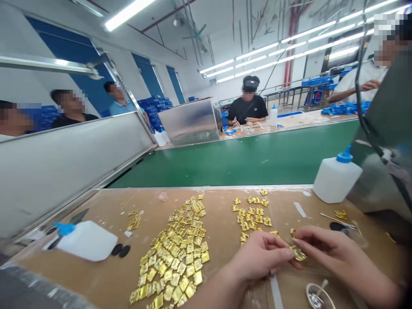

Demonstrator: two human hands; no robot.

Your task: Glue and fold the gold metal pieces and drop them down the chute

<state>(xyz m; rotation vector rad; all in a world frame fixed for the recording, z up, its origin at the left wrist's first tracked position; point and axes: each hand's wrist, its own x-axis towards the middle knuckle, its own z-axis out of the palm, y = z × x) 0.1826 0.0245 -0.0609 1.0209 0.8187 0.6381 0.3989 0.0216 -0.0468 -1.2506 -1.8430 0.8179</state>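
My left hand (265, 256) pinches a small shiny gold piece (299, 254) between thumb and fingers, right of centre above the brown tabletop (222, 240). My right hand (328, 249) comes in from the right, thumb and forefinger pressed together around a small gold bit (292, 232) just above that piece. A big spread of flat gold pieces (175, 257) lies left of my hands. Beyond my left hand sits a smaller group of gold pieces (252, 216). Near my right wrist stands a small cup (318, 297) with a swab in it.
A white bottle with blue cap (336, 179) stands at the right; another bottle (92, 241) lies at the left beside black discs (121, 250). A green belt (225, 165) crosses behind the table. A person in black (247, 107) works across it. More people are at left and right.
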